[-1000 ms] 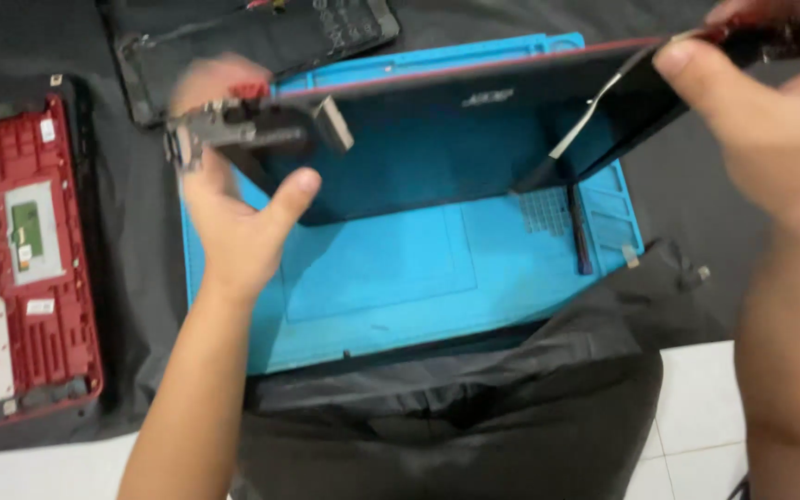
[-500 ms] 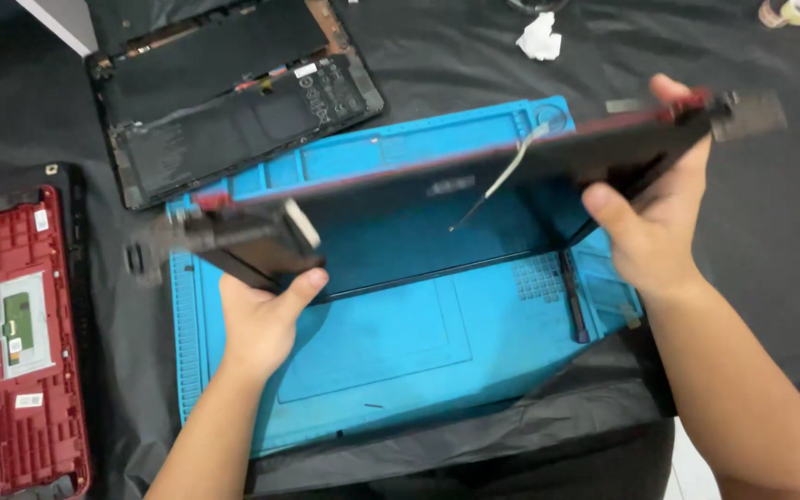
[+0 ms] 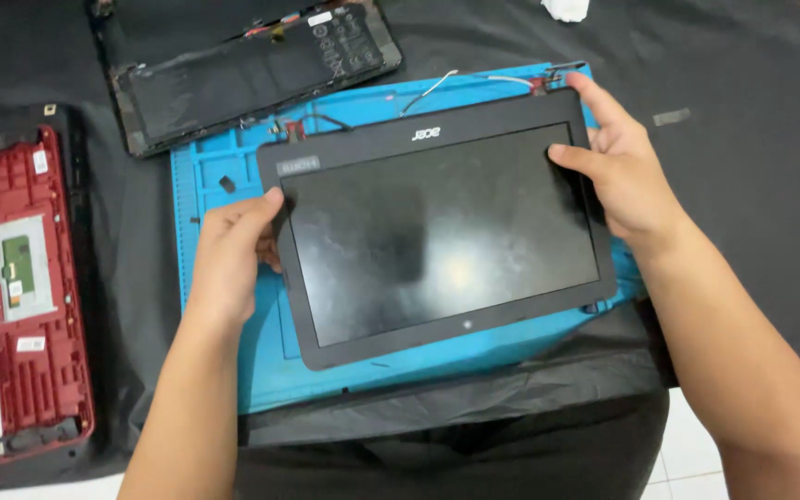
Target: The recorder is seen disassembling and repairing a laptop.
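A detached laptop screen panel (image 3: 437, 236) is lying glass side up on a blue work mat (image 3: 233, 167), slightly rotated so that its hinge edge is pointing away from the person. Both hands are gripping it by its short sides.

The left hand (image 3: 233, 255) is closing on the panel's left bezel: the thumb is pressing on the front face near the upper left corner, and the remaining fingers are curling under the edge (their exact position beneath the panel cannot be seen). The right hand (image 3: 618, 176) is holding the right bezel, with the index finger lying along the upper right corner and the thumb resting on the glass just inside the frame.

Thin white and red cables (image 3: 474, 81) are trailing from the hinge edge across the far part of the mat.

Surrounding items:
- A black laptop base with its battery exposed (image 3: 252, 65) is lying beyond the mat, at the upper left, just beside the mat's far corner.
- A red keyboard housing (image 3: 30, 296), turned inside up, is lying well to the left of the mat.
- A black cloth (image 3: 743, 185) is covering the table beneath everything.
- A crumpled white wad (image 3: 567, 9) is lying on the cloth at the far edge.
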